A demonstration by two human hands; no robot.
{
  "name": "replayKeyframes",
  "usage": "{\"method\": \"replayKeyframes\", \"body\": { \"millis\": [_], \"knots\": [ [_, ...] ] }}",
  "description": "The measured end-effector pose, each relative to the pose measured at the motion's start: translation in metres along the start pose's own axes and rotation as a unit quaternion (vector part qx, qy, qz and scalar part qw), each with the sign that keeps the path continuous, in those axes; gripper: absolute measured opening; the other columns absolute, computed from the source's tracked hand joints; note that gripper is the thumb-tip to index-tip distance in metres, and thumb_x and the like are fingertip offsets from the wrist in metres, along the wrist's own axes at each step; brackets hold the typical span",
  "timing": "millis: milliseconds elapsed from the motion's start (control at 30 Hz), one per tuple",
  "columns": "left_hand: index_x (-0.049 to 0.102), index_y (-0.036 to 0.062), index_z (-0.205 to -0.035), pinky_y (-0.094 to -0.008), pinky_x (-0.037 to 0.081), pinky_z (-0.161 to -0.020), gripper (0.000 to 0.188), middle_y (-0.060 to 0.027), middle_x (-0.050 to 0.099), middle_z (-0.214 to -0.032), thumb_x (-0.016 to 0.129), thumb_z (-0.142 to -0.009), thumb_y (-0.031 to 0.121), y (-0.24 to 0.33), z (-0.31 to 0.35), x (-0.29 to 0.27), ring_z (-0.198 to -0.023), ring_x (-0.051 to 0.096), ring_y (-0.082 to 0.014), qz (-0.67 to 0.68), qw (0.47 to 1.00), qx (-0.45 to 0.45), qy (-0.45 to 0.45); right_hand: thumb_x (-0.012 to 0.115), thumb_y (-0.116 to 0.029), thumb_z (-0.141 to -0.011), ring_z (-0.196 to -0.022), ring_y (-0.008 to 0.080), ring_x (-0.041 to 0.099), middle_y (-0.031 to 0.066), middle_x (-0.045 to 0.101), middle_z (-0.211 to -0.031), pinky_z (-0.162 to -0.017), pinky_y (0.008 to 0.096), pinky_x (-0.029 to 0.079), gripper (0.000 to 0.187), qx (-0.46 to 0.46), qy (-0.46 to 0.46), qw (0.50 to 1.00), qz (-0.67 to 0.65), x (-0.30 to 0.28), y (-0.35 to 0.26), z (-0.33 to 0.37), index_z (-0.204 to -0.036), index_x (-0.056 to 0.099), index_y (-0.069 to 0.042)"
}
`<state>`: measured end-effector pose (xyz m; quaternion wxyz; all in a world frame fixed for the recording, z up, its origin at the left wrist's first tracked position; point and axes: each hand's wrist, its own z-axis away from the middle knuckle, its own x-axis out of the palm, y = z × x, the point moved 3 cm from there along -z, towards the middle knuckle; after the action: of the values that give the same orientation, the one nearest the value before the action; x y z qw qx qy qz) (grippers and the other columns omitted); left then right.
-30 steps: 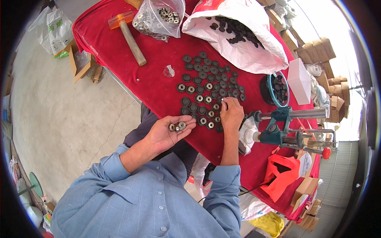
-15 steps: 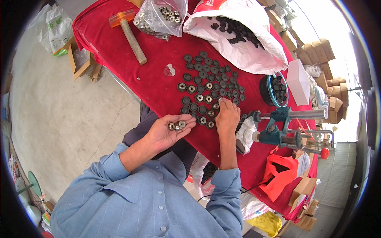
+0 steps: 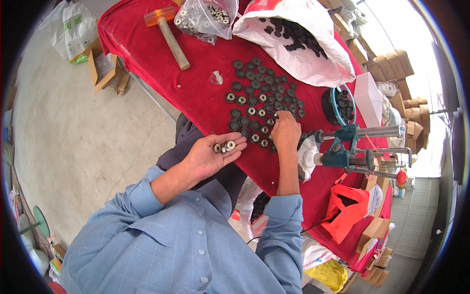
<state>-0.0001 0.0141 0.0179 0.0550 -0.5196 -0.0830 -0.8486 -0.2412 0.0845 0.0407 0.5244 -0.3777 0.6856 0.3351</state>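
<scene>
My left hand (image 3: pixel 203 159) is palm up near the table's front edge, fingers stretched out, with several small metal bearings (image 3: pixel 230 145) lying in it. To its right, my right hand (image 3: pixel 286 132) reaches over a cluster of black round rubber-like wheels (image 3: pixel 250 76). Its thumb and fingertips are pinched together on a bearing (image 3: pixel 275 115), mostly hidden by the fingers. Some wheels carry a shiny bearing (image 3: pixel 262 97) in their middle; others show only black. The right hand covers a few wheels at the cluster's near right side.
On the red cloth (image 3: pixel 205 105) lie a hammer (image 3: pixel 172 41), a clear bag of bearings (image 3: pixel 205 22) and a white sack (image 3: pixel 318 68) of black wheels. A bucket (image 3: pixel 338 105) of black parts, a green hand press (image 3: pixel 345 147) and a red bag (image 3: pixel 345 210) stand at the right.
My right hand has shifted slightly up and right, to another spot in the cluster. The left hand, still carrying bearings, has moved slightly right. The whole view has shifted a little.
</scene>
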Motion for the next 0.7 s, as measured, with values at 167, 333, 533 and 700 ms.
{"method": "replayKeyframes", "body": {
  "millis": [167,333,533,700],
  "knots": [
    [0.052,-0.0087,-0.143,-0.0415,0.049,-0.112,0.044,-0.0226,0.057,-0.146,0.044,-0.105,0.014,0.000,-0.001,-0.003,-0.134,0.060,-0.0313,0.015,1.000,-0.008,-0.001,0.070,-0.006,-0.088,-0.102,0.0296,0.068,0.0083,0.068,-0.114,-0.089,0.0444,0.051,0.027,0.011,0.060,0.993,-0.104,-0.002,0.006,0.008,-0.114,0.073,-0.005],
    [0.052,-0.0091,-0.143,-0.0414,0.049,-0.113,0.044,-0.0227,0.059,-0.145,0.045,-0.105,0.014,0.001,-0.009,-0.001,-0.133,0.060,-0.0311,0.012,1.000,-0.016,0.000,0.069,-0.005,-0.088,-0.104,0.0295,0.067,0.0082,0.068,-0.115,-0.089,0.0445,0.050,0.028,0.000,0.070,0.992,-0.102,0.002,0.008,0.009,-0.115,0.075,-0.005],
    [0.052,-0.0105,-0.142,-0.0412,0.048,-0.114,0.045,-0.0228,0.059,-0.144,0.045,-0.106,0.014,0.003,-0.014,0.000,-0.133,0.060,-0.0307,0.017,0.999,-0.029,0.007,0.067,-0.001,-0.083,-0.108,0.0286,0.066,0.0070,0.069,-0.120,-0.094,0.0446,0.048,0.037,-0.034,0.091,0.994,-0.051,0.007,0.000,0.017,-0.118,0.075,-0.007],
    [0.051,-0.0114,-0.143,-0.0414,0.047,-0.115,0.045,-0.0226,0.059,-0.144,0.044,-0.106,0.014,0.008,-0.019,0.000,-0.134,0.060,-0.0307,0.020,0.999,-0.028,0.003,0.065,0.002,-0.081,-0.112,0.0278,0.065,0.0040,0.069,-0.127,-0.097,0.0443,0.045,0.042,0.004,0.113,0.992,-0.052,0.014,0.000,0.026,-0.121,0.074,-0.008]
  ]
}}
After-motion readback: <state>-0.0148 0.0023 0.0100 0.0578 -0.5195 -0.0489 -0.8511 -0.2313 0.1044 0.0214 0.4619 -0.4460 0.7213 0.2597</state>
